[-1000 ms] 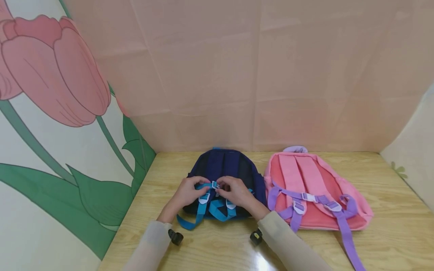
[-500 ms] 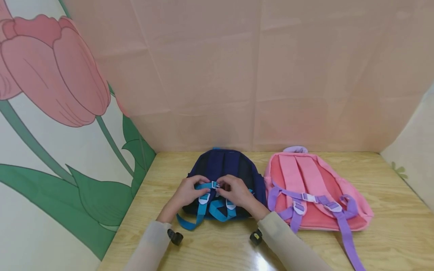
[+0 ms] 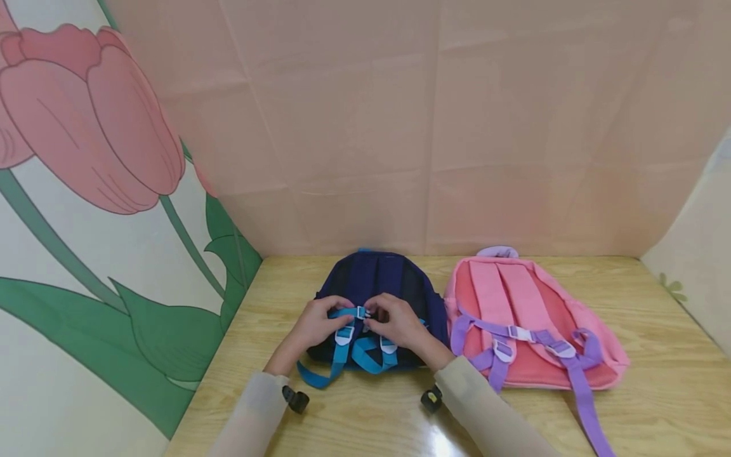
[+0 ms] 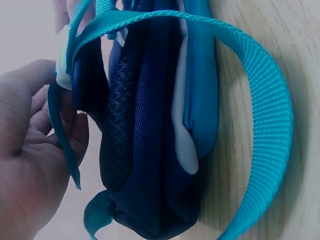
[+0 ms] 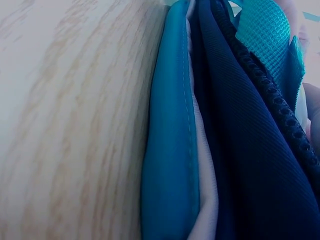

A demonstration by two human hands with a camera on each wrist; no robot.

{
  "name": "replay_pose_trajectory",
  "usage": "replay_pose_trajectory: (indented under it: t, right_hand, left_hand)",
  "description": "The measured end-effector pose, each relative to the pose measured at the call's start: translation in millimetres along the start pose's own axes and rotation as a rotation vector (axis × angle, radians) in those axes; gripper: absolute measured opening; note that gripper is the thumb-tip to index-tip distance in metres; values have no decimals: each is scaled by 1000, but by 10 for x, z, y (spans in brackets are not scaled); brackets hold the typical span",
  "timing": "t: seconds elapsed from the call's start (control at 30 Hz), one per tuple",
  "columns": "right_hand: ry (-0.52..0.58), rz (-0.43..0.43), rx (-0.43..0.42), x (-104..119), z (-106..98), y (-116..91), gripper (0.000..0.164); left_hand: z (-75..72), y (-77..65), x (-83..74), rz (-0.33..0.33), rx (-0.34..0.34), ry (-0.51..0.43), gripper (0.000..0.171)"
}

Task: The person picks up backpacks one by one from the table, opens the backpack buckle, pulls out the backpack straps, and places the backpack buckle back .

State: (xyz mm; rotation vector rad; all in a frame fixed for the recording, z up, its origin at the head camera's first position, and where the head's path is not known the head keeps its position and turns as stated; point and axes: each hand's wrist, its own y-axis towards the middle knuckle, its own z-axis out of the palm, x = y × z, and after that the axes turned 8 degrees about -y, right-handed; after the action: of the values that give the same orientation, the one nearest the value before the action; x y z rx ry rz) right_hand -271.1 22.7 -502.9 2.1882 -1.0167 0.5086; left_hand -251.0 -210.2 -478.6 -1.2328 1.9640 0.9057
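A dark blue backpack (image 3: 419,285) lies with its straps up on the wooden table. Over its back panel my left hand (image 3: 316,318) pinches a short teal chest strap (image 3: 342,313), with a small white buckle half (image 3: 360,312) at its end. Facing it, my right hand (image 3: 396,322) pinches the pronged buckle half (image 3: 367,313) between thumb and fingers, which cover most of it. The two halves sit close together, end to end. In the left wrist view a white strap adjuster (image 4: 63,57) overlaps my left hand's fingers. Only part of my right hand shows in the right wrist view.
Beside the blue backpack lies a pink backpack (image 3: 480,273) with purple straps, its white buckle (image 3: 520,333) joined. Loose teal webbing (image 3: 320,379) hangs onto the wooden table (image 3: 354,425). A pinkish-brown sheet (image 3: 354,158) stands behind, and a tulip-painted wall (image 3: 171,330) at left.
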Motion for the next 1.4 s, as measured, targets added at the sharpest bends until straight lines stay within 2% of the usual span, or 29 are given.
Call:
replay_pose_trajectory:
  t: [0.53, 0.93, 1.2, 1.4]
  right_hand:
    - [7, 7, 6, -2, -12, -1, 20]
    - [30, -35, -36, 31, -18, 0, 21]
    - [42, -26, -25, 58, -25, 2, 16]
    - [51, -37, -32, 69, -31, 8, 16]
  left_hand:
    - [36, 10, 16, -9, 33, -4, 22]
    - [48, -6, 5, -8, 21, 20, 20]
    - [47, -26, -7, -5, 11, 49, 20]
    - [54, -23, -18, 23, 0, 50, 23]
